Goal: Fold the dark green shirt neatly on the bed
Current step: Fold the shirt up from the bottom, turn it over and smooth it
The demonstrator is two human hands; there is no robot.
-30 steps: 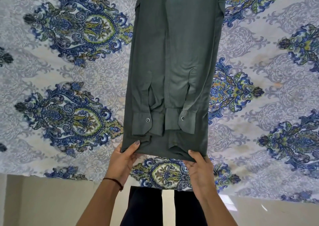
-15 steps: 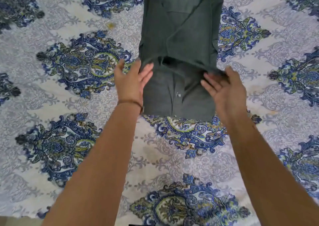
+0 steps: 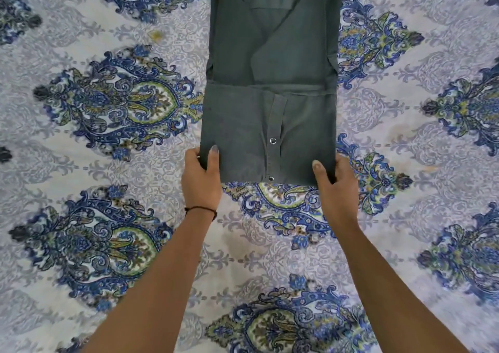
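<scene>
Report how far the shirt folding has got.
Done: the dark green shirt lies on the bed as a narrow strip, and its near end is doubled over, placket side up. In hand: the left hand and right hand pinch that doubled end's near corners. Left: at least one more fold toward the far end, which runs out of view.

Item count:
- Shirts: one dark green shirt (image 3: 243, 126).
- Hands: two, one left hand (image 3: 201, 181) and one right hand (image 3: 336, 190).
- Metal snaps showing on the shirt's front strip: two, an upper snap (image 3: 273, 140) and a lower snap (image 3: 270, 179).
- Wrist bands: one dark band (image 3: 201, 210), on the left wrist.
- Beds: one bed (image 3: 151, 247).
</scene>
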